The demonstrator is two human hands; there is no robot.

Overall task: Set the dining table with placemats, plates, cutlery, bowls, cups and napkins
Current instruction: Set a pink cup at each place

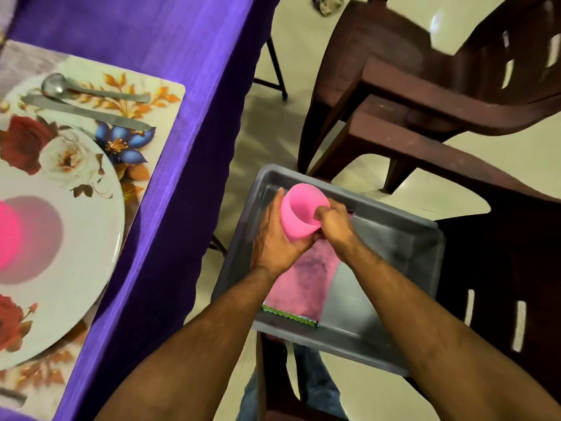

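Observation:
A pink cup point(299, 209) is held over a grey tray point(394, 238) by both hands. My left hand point(277, 238) wraps round the cup's side and base. My right hand point(335, 223) grips its rim, thumb inside. Under the hands, a pink napkin point(306, 278) with a green scalloped edge lies in the tray. On the purple table point(170, 117) at left a floral placemat point(158, 98) carries a white flowered plate point(76, 214), a spoon point(91, 91) and a knife point(88, 112). A pink bowl point(7, 233) sits on the plate at the frame's left edge.
The tray rests on a dark plastic chair point(501, 268) to the right of the table. Another brown plastic chair point(425, 86) stands behind it. Pale tiled floor point(273, 132) lies between table and chairs. A crumpled object point(329, 4) lies on the floor at the top.

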